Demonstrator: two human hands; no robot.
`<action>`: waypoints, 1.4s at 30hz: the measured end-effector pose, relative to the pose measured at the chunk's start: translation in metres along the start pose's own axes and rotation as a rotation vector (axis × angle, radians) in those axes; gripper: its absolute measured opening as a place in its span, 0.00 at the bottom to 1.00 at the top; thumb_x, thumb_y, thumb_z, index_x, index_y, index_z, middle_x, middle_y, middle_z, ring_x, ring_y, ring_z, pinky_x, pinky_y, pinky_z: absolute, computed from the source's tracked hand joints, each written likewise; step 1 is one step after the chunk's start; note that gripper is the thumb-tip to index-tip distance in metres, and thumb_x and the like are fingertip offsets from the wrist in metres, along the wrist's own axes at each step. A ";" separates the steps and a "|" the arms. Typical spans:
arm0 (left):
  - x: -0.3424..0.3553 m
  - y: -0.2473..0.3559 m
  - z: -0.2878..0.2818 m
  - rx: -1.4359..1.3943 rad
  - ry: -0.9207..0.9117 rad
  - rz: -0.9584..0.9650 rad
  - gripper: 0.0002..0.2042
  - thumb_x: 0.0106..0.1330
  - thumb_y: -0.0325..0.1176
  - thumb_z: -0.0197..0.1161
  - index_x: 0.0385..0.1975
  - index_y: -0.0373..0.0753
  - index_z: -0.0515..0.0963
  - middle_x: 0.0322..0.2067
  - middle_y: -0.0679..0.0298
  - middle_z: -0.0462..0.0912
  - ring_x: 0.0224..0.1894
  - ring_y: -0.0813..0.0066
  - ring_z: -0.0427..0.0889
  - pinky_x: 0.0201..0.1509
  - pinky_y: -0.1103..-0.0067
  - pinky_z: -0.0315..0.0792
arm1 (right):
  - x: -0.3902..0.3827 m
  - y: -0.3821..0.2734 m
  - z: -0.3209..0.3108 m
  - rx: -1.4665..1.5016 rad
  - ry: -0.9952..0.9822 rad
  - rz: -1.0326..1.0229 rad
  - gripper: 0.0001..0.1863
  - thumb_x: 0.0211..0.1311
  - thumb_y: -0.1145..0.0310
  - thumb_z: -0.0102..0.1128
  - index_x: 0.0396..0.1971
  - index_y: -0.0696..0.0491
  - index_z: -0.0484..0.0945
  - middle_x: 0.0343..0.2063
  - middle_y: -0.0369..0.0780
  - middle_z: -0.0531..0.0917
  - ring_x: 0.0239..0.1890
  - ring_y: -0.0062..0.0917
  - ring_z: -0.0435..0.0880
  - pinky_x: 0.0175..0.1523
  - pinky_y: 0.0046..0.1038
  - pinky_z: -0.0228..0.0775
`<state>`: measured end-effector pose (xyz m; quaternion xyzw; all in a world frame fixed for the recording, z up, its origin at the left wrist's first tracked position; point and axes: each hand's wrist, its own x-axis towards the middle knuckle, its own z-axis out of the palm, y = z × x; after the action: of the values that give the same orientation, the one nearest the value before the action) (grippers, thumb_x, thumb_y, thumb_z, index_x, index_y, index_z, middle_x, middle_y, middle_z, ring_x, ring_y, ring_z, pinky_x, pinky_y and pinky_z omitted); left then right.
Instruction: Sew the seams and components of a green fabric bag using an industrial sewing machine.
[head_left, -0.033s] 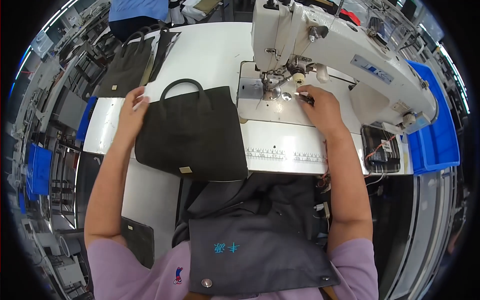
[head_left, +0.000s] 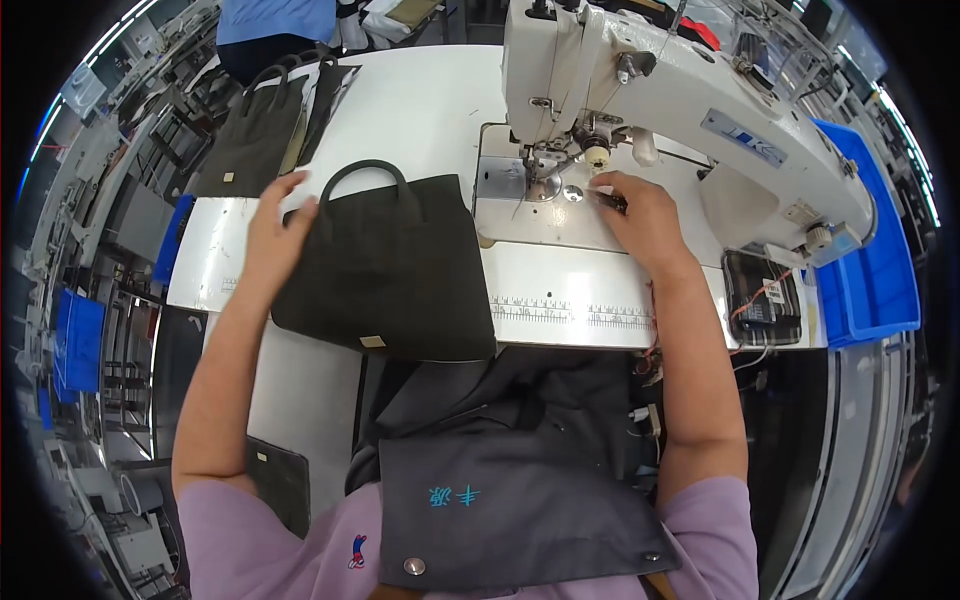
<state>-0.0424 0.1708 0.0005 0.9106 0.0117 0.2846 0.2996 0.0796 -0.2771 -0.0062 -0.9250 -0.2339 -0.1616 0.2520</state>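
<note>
A dark olive fabric handbag [head_left: 395, 265] with a looped handle and a small pale metal plate lies on the white sewing table, its lower edge at the table's front. My left hand [head_left: 276, 235] is at the bag's upper left corner, thumb and fingers apart with nothing between them. Beside the needle area of the white sewing machine [head_left: 690, 75], my right hand [head_left: 643, 217] is closed around a small dark tool [head_left: 612, 202]. Most of that tool is hidden by the fingers, so I cannot make out its exact kind.
More dark bags [head_left: 250, 140] lie at the far left of the table. A blue bin [head_left: 872, 270] stands at the right, near a black-cased device [head_left: 762, 300] with wires. Another dark piece [head_left: 278, 485] with a plate lies low at the left. A person in blue [head_left: 277, 22] is beyond the table.
My left hand has shifted slightly right, onto the bag's upper left corner, and its thumb and fingers have spread. The right hand and the bag have hardly moved.
</note>
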 end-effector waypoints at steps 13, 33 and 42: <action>-0.005 0.121 0.112 0.036 -0.517 0.429 0.29 0.67 0.48 0.68 0.62 0.37 0.72 0.70 0.56 0.68 0.75 0.57 0.63 0.81 0.53 0.48 | -0.007 -0.015 -0.002 0.079 -0.117 -0.111 0.18 0.52 0.78 0.65 0.45 0.50 0.86 0.36 0.44 0.89 0.35 0.39 0.87 0.44 0.35 0.80; 0.019 0.126 0.135 -0.088 -0.371 0.388 0.11 0.63 0.31 0.69 0.39 0.35 0.76 0.59 0.52 0.79 0.57 0.50 0.80 0.60 0.66 0.72 | -0.168 -0.014 -0.071 0.545 0.693 0.230 0.13 0.79 0.68 0.53 0.34 0.60 0.80 0.28 0.38 0.81 0.28 0.16 0.74 0.34 0.22 0.65; 0.015 0.131 0.139 0.003 -0.402 0.352 0.09 0.66 0.33 0.66 0.41 0.37 0.78 0.60 0.54 0.78 0.60 0.51 0.77 0.67 0.63 0.65 | -0.231 0.088 -0.138 -0.062 0.779 0.518 0.12 0.69 0.65 0.65 0.47 0.55 0.82 0.31 0.36 0.76 0.33 0.20 0.75 0.39 0.25 0.68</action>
<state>0.0234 -0.0081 -0.0110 0.9372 -0.2063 0.1457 0.2406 -0.0941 -0.5002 -0.0231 -0.8305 0.1218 -0.4356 0.3251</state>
